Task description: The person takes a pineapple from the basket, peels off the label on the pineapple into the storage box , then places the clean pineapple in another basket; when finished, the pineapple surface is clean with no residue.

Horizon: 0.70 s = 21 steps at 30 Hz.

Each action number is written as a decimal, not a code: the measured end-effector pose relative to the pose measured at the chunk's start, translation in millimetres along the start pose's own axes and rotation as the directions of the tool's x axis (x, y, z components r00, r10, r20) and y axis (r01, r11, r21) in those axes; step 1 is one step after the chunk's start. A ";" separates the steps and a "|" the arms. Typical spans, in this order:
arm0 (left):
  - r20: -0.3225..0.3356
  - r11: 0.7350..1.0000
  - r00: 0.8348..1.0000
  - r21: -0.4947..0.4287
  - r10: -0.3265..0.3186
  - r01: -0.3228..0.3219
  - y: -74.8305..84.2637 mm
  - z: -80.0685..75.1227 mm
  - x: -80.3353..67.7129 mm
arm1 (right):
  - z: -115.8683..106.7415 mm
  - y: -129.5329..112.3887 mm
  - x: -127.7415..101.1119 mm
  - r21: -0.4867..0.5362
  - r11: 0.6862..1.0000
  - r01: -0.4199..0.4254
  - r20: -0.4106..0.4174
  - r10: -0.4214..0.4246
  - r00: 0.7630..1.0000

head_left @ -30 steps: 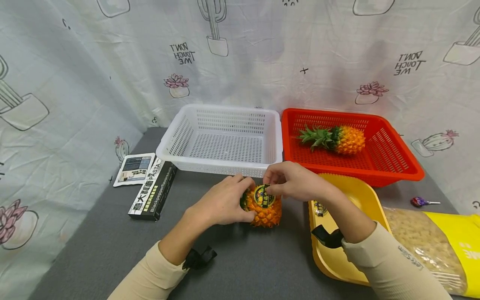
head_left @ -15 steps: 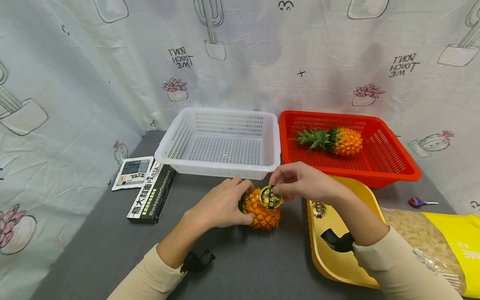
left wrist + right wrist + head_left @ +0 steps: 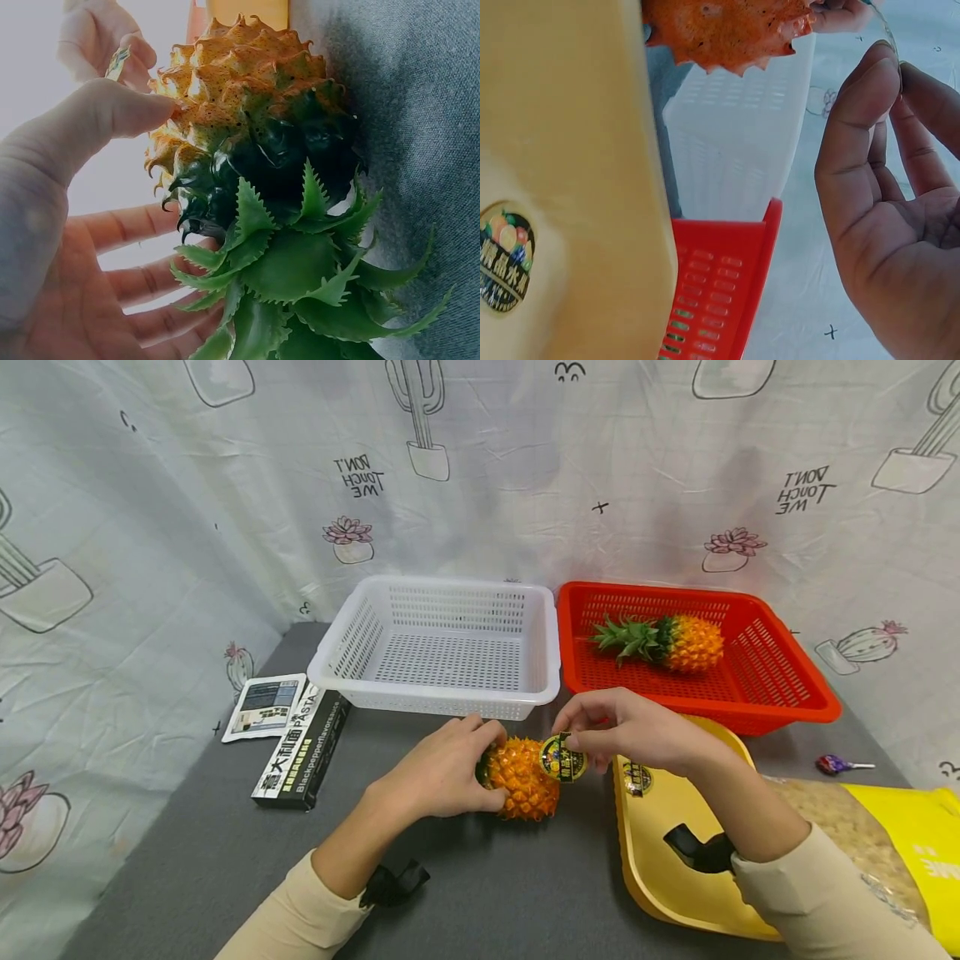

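My left hand [image 3: 442,772] is gripping the pineapple [image 3: 522,777] lying mid-mat, fingers curled around its leafy end. It's looking stiff and spiky, likely light — best held by the body. My right hand [image 3: 637,731] is pinching the sticker [image 3: 562,758] — thin, floppy — by its edge.

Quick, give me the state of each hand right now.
Left hand: fingers curled round the pineapple, holding it on the table.
Right hand: pinching the round sticker beside the pineapple.
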<state>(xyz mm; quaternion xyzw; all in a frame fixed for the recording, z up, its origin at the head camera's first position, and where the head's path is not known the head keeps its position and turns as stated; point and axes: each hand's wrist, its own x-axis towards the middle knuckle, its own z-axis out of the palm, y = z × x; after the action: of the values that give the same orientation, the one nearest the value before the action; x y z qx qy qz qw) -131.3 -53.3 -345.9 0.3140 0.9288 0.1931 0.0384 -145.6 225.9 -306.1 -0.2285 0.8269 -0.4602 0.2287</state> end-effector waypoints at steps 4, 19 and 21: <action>0.000 1.000 1.000 0.005 -0.002 0.002 0.6 -0.2 -0.8 | -3.1 2.6 -5.8 0.012 1.000 0.011 0.007 -0.012 1.000; 0.009 1.000 1.000 0.010 -0.010 0.010 2.9 -1.1 -1.8 | -19.5 14.7 -34.5 0.009 0.999 -0.035 -0.009 0.036 0.999; 0.010 1.000 1.000 0.011 -0.011 0.011 3.2 -1.2 -2.0 | -21.9 16.7 -38.1 0.015 0.999 -0.041 -0.009 0.042 0.999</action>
<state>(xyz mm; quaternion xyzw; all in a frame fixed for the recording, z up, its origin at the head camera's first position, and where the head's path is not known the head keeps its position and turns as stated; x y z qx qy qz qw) -128.1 -52.5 -343.7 0.3098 0.9314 0.1863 0.0422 -131.2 270.5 -303.8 -0.2074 0.8290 -0.4626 0.2360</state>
